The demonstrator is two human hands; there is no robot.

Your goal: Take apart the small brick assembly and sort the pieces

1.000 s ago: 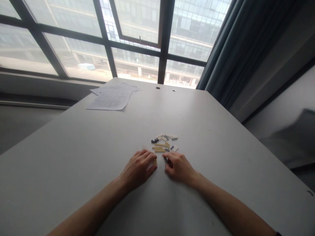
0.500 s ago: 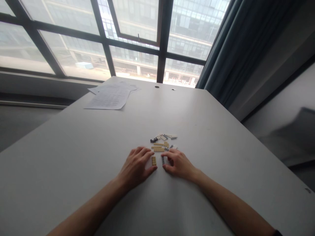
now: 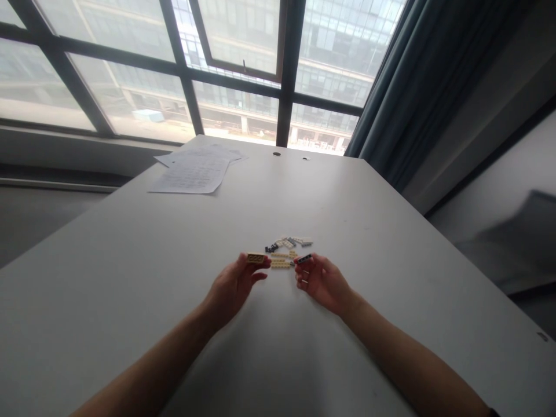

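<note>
Held in my left hand (image 3: 234, 284) is a tan toy brick (image 3: 255, 258), its hollow underside turned toward me. My right hand (image 3: 322, 281) pinches a narrow dark grey toy brick (image 3: 304, 259), which is tilted and also shows its underside. Both pieces are raised off the table, with a gap between them. Just beyond my hands lie several tan bricks (image 3: 280, 264). Farther back are white and grey bricks (image 3: 287, 242) and a small group of black pieces (image 3: 271, 248). My right fingers partly hide some loose pieces.
The white table (image 3: 174, 249) reaches to a large framed window (image 3: 284, 75). Printed sheets of paper (image 3: 191, 174) lie at its far left. Two holes are set near the back edge. A dark curtain (image 3: 391, 98) hangs on the right.
Both hands have lifted their bricks off the table and turned them underside toward me. My left hand has moved a little left with the tan brick.
</note>
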